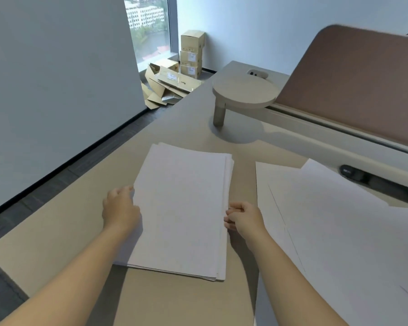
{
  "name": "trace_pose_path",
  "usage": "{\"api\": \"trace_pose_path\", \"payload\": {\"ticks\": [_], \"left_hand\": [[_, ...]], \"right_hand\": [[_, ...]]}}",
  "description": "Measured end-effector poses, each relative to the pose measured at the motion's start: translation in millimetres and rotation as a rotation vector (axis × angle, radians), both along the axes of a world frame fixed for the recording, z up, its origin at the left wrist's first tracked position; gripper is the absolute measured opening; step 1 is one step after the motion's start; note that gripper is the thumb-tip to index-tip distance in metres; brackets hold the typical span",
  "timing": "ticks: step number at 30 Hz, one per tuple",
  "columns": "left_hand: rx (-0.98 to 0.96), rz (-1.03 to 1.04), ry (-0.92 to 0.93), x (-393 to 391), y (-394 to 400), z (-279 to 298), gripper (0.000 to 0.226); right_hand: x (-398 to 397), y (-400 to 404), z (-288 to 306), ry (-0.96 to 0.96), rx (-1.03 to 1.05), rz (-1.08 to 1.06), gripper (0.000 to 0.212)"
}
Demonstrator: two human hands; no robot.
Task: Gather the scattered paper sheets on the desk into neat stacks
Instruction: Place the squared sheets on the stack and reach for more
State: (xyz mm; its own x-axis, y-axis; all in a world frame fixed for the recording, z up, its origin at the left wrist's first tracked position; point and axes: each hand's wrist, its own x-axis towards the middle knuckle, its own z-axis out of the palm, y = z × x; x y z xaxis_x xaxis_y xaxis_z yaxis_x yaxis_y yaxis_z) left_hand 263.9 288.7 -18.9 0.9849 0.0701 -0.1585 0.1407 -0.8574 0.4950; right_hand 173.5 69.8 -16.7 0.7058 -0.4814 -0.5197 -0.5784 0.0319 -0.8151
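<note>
Head view: stack [181,208] on desk [64,231] is held at both edges, left hand [120,208] and right hand [244,216] each in a curled grip.

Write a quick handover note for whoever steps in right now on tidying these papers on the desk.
Left hand: fingers curled on the left edge of the thick white paper stack.
Right hand: fingers curled against the stack's right edge.
Stack lies mid-way on the beige desk; edges not fully flush, some sheets stick out.
Loose white sheets overlap, spread to the right.
Done: one stack gathered.
Left: square it, then collect the loose sheets.
</note>
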Motion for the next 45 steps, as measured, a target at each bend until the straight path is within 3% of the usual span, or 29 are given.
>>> {"api": "trace_pose_path", "payload": {"ticks": [5, 9, 15, 19, 22, 26, 32, 36, 39, 41, 45], "left_hand": [[-0.084, -0.073, -0.036, -19.5, -33.6, 4.1, 0.042], [-0.246, -0.218, 0.042, -57.2, -90.2, 13.7, 0.041], [-0.314, -0.348, 0.202, -128.8, -185.7, 7.2, 0.05], [-0.092, -0.441, 0.148, -171.4, -236.1, -4.3, 0.063], [0.1, -0.479, 0.126, -194.0, -259.5, -14.5, 0.075], [0.323, -0.527, 0.143, -210.1, -274.1, -26.6, 0.079], [0.448, -0.703, 0.14, -204.5, -289.5, -29.8, 0.078], [0.358, -0.835, 0.122, -208.8, -310.9, -25.2, 0.07], [0.084, -0.747, 0.065, -209.9, -326.3, -20.8, 0.054], [-0.031, -0.588, 0.075, -205.9, -335.6, -16.7, 0.05], [0.12, -0.393, 0.218, -207.8, -360.5, -6.8, 0.06]], "right_hand": [[-37.9, -32.1, 6.1, 0.006, -0.092, -0.047, 0.034], [-92.0, -79.9, 16.5, 0.039, -0.173, -0.107, 0.036], [-193.1, -165.4, 19.6, 0.114, -0.319, -0.237, 0.043], [-254.1, -218.9, 6.7, 0.223, -0.409, -0.292, 0.056], [-285.4, -245.4, -0.6, 0.457, -0.593, -0.247, 0.067], [-313.7, -266.4, -11.7, 0.621, -0.628, -0.216, 0.077], [-321.8, -276.1, -31.4, 0.574, -0.602, -0.113, 0.076], [-309.6, -280.8, -28.2, 0.423, -0.558, -0.05, 0.07], [-309.1, -292.0, -18.1, 0.325, -0.586, -0.167, 0.062], [-318.5, -302.4, -15.2, 0.455, -0.706, -0.289, 0.059], [-347.0, -319.0, -15.0, 0.7, -0.608, -0.477, 0.072]]}}
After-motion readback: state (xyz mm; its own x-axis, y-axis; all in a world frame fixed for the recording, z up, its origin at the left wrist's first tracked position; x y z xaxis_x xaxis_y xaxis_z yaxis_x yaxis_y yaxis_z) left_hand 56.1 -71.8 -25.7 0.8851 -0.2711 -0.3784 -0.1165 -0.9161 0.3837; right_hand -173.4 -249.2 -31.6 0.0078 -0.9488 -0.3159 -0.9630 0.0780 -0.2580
